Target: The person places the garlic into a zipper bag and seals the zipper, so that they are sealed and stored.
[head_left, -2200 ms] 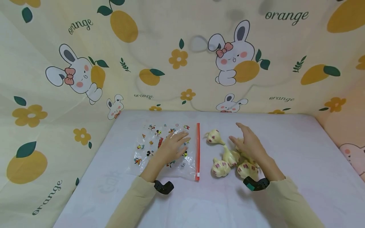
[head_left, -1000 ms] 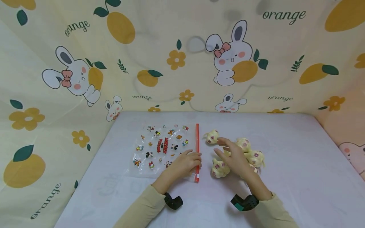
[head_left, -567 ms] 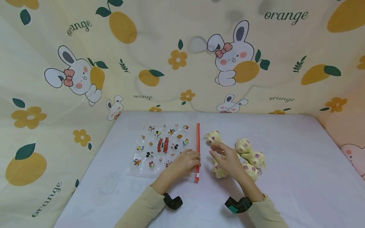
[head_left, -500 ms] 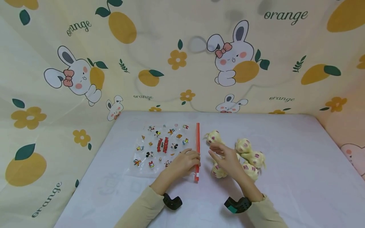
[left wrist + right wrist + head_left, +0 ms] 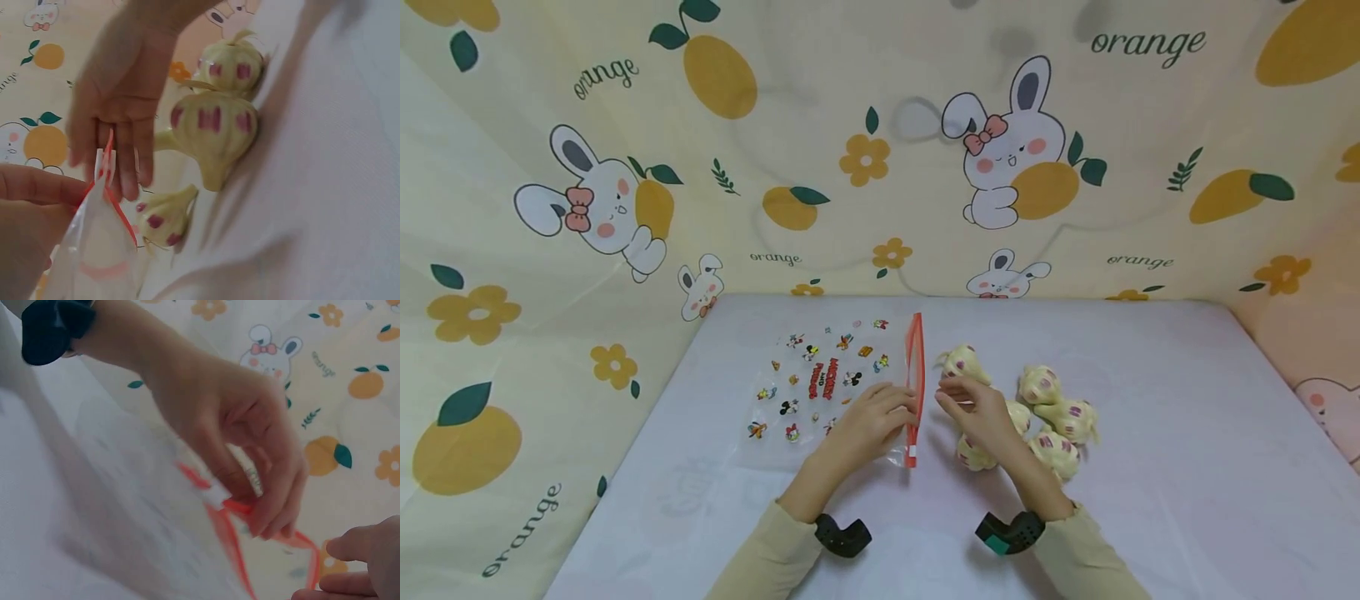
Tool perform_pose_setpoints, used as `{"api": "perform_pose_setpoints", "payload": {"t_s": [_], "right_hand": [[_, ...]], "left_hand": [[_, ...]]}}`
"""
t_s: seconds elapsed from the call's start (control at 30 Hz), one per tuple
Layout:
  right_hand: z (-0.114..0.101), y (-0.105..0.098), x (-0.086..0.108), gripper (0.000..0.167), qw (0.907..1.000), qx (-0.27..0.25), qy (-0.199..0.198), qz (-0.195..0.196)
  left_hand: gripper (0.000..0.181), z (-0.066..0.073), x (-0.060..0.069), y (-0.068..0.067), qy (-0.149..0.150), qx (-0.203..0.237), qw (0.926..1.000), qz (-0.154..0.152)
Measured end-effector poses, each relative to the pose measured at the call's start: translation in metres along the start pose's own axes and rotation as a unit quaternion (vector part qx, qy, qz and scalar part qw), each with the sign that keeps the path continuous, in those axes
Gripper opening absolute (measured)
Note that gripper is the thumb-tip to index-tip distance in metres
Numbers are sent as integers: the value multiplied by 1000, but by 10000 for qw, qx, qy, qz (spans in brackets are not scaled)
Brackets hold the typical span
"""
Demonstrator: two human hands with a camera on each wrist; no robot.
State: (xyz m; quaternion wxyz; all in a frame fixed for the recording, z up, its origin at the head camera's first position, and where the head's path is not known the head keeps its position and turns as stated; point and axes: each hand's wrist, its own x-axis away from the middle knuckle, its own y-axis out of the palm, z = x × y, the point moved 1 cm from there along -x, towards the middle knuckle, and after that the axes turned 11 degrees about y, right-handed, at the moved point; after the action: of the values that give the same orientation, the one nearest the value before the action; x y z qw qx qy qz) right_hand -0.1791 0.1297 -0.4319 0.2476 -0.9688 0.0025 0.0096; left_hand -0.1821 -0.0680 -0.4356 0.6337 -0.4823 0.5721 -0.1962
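Note:
A clear zip bag (image 5: pixel 820 417) with cartoon prints lies on the table, its red zip edge (image 5: pixel 912 454) raised and parted into a gap. My left hand (image 5: pixel 872 423) pinches one side of that edge; in the right wrist view, thumb and fingers close on the red strip (image 5: pixel 237 506). My right hand (image 5: pixel 988 417) hovers just right of the bag's mouth, fingers loosely bent, holding nothing. Close behind it are several garlic bulbs (image 5: pixel 1040 385), cream with purple patches. The left wrist view shows garlic (image 5: pixel 214 125) beside the right hand (image 5: pixel 128 94).
A white cloth covers the table (image 5: pixel 1165 450). Behind and at the sides hangs a cream curtain (image 5: pixel 820 100) printed with rabbits and oranges. Each wrist wears a black device (image 5: pixel 842 535).
My left hand has moved onto the red zip edge, lifting and parting it. My right hand has left the garlic on the right and come leftward to the bag's mouth.

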Motion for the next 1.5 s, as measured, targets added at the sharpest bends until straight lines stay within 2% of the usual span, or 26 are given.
{"api": "perform_pose_setpoints", "payload": {"t_s": [0.2, 0.37, 0.7, 0.87, 1.0, 1.23, 1.37, 1.5], "right_hand": [[2, 7, -4, 27, 9999, 147, 35, -68], [1, 8, -7, 25, 9992, 204, 223, -263], [2, 10, -12, 27, 9951, -145, 652, -734], [4, 11, -13, 25, 9932, -501, 724, -762], [4, 12, -13, 22, 9936, -569, 680, -702], [2, 13, -12, 18, 9964, -397, 540, -526], [0, 15, -11, 17, 9968, -383, 489, -504], [-2, 17, -9, 17, 9971, -355, 470, -482]], "left_hand": [[14, 1, -1, -8, 35, 101, 9994, 333], [15, 3, -4, -15, 139, 108, 9984, 535], [16, 9, -9, -23, 162, 388, 9970, 645], [17, 11, -11, -24, 95, 345, 9976, 592], [15, 14, -13, -24, 19, 267, 9984, 497], [11, 16, -16, -24, -163, 13, 9991, 386], [14, 16, -19, -24, -323, -270, 9982, 426], [14, 17, -22, -23, -501, -648, 9948, 609]]}}
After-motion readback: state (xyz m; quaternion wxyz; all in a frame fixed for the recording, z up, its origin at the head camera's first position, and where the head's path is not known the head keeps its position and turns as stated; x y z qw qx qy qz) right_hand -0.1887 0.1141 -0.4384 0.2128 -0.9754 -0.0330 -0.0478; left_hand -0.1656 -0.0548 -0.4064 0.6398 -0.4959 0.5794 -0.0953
